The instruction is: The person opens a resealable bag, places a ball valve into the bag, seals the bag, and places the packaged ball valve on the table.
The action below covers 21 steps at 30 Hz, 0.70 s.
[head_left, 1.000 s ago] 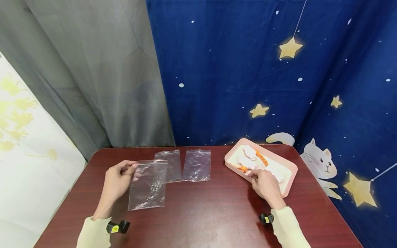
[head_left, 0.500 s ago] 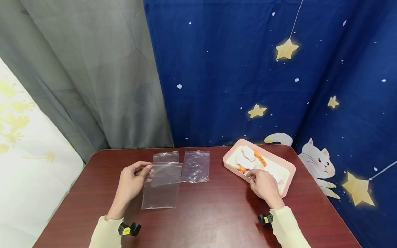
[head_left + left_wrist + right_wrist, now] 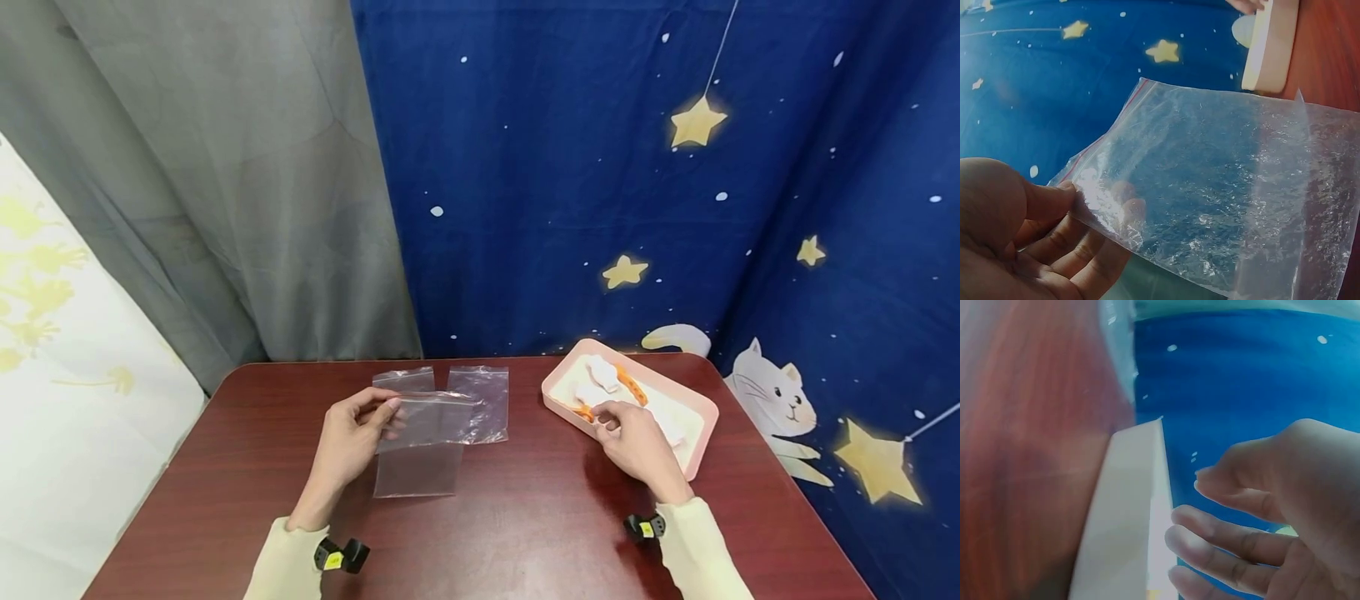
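Observation:
My left hand [image 3: 351,435] pinches a clear zip bag [image 3: 417,475] by its upper left corner, above the table. In the left wrist view the bag [image 3: 1197,156] hangs flat, a red line along its zip edge; the thumb presses it against the fingers. My right hand [image 3: 639,442] hovers at the near edge of a pink tray [image 3: 703,417]. Its fingers are loosely bent and hold nothing in the right wrist view, beside the tray wall [image 3: 1122,512]. White pieces [image 3: 602,372] and orange perforated straps [image 3: 632,387] lie in the tray, partly hidden by that hand.
Two more clear zip bags lie flat at the back of the dark red table [image 3: 525,517]: a left bag [image 3: 402,379], partly behind the held one, and a right bag [image 3: 491,408]. A grey curtain [image 3: 247,208] and a blue curtain [image 3: 525,208] hang behind the table.
My left hand has carried the bag to the right, in front of the two lying bags. The right hand has shifted slightly left at the tray's near edge.

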Tool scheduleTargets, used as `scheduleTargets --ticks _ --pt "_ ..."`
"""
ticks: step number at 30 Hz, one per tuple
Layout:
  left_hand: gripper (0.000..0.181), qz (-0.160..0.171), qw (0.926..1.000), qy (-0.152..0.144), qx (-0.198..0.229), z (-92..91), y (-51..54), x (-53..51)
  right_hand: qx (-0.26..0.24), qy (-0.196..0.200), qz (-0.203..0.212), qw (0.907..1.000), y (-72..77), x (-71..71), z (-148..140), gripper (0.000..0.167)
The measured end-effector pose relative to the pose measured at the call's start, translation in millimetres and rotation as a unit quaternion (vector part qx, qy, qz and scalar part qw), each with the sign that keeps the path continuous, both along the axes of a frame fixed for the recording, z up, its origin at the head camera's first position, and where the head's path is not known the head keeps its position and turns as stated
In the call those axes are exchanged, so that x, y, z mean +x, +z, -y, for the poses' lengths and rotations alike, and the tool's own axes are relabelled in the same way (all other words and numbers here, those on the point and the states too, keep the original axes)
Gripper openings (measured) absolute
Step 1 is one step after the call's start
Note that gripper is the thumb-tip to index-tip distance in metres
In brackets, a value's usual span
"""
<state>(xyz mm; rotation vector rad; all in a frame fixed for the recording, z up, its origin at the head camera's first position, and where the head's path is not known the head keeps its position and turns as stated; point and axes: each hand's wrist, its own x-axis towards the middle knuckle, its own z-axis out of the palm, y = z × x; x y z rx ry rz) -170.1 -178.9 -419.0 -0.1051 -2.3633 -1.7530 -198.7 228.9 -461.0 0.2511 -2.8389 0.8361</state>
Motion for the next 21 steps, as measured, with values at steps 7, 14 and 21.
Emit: scheduleTargets --ticks 7,14,21 --pt "0.014 -0.002 0.9997 -0.019 0.015 -20.7 2.0 -0.7 -0.035 0.031 0.0 0.9989 15.8 4.5 16 0.028" --pt "0.011 -0.007 0.9985 -0.046 0.027 -45.0 6.6 -0.2 -0.062 0.063 -0.036 0.9955 32.3 8.6 33 0.024" --pt "0.011 -0.01 0.9967 -0.071 0.038 -66.8 7.1 -1.4 -0.091 0.083 -0.053 0.9909 52.6 15.2 49 0.023"
